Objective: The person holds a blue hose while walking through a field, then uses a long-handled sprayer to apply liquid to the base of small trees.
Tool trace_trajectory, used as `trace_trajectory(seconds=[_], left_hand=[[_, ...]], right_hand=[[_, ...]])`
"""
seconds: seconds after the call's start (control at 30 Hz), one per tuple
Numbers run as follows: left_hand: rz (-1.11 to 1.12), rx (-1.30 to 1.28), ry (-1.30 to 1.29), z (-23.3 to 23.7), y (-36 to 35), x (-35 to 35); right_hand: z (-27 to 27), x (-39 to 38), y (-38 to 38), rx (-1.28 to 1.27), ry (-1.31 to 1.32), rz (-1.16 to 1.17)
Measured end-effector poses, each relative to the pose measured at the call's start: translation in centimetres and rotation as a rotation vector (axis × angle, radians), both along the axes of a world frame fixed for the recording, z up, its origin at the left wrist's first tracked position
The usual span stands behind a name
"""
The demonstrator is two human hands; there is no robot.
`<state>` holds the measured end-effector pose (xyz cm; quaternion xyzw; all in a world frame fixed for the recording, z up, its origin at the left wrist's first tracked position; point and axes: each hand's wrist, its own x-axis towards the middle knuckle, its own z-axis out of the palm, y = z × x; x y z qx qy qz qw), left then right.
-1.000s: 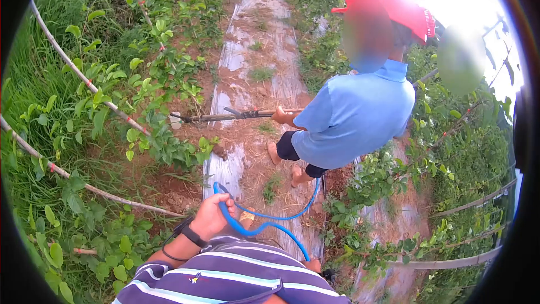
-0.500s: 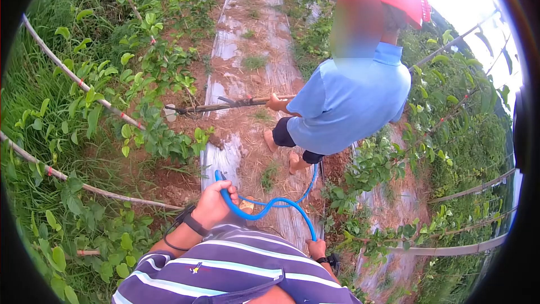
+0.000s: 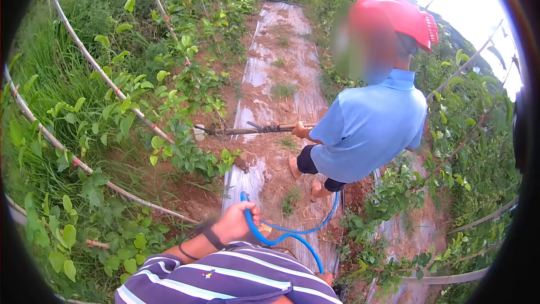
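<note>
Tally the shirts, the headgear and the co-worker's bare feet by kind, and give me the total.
Shirts: 2 (the co-worker's light blue shirt, the striped shirt)
Headgear: 1 (red headgear)
Co-worker's bare feet: 2 (one foot, the other foot)
Total: 5
</note>
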<state>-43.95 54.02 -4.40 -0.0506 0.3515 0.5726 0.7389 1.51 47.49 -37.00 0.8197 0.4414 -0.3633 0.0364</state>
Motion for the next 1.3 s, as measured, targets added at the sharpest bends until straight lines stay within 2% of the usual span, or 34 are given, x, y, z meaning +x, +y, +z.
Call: trace_trajectory(seconds=[0.07, 0.1, 0.13, 0.2, 0.27, 0.33, 0.47, 0.63, 0.8, 0.97, 1.0, 1.07, 1.2, 1.3], left_hand=[[0.002, -0.015, 0.010, 0.1, -0.5, 0.2], [0.005, -0.025, 0.021, 0.4, -0.6, 0.3], [0.009, -0.030, 0.032, 0.7, -0.6, 0.4], [0.008, -0.010, 0.027, 1.6, -0.8, 0.8], [0.054, -0.036, 0.059, 2.2, -0.9, 0.8], [0.051, -0.022, 0.077, 2.4, -1.0, 0.7], [0.103, -0.031, 0.025, 2.3, -0.6, 0.2], [0.139, -0.032, -0.068, 1.9, 0.0, -0.3], [0.184, -0.093, -0.058, 1.4, 0.2, -2.6], [0.189, -0.071, -0.081, 0.8, 0.9, -3.9], [0.174, -0.082, -0.083, 0.5, 1.0, -4.0], [0.190, -0.073, -0.102, -0.5, 1.8, -4.1], [0.177, -0.127, -0.012, -1.2, 2.0, -3.4], [0.101, -0.116, 0.051, -2.2, 2.7, -3.4]], right_hand=[[2.1, -1.3, 0.2, 0.040, 0.080, -0.006], [5.6, -2.6, 0.8, 0.046, 0.130, -0.056], [6.9, -3.1, 1.4, 0.042, 0.132, -0.062], [8.0, -3.5, 2.8, 0.132, 0.326, -0.048], [7.1, -2.5, 3.4, 0.233, 0.393, -0.081], [13.6, -2.9, 4.8, 0.437, 0.398, -0.196], [22.2, -2.0, 8.0, 0.620, 0.488, -0.333], [31.6, -3.2, 11.7, 0.827, 0.450, -0.267], [37.3, -6.3, 16.1, 0.947, 0.547, -0.224], [36.6, -9.7, 19.5, 0.978, 0.559, -0.102], [33.4, -9.4, 19.7, 0.972, 0.546, -0.117], [24.7, -7.4, 18.5, 0.706, 0.627, -0.269], [14.6, -5.1, 13.0, 0.451, 0.318, -0.243], [9.1, -4.3, 6.3, 0.199, 0.176, -0.141]])
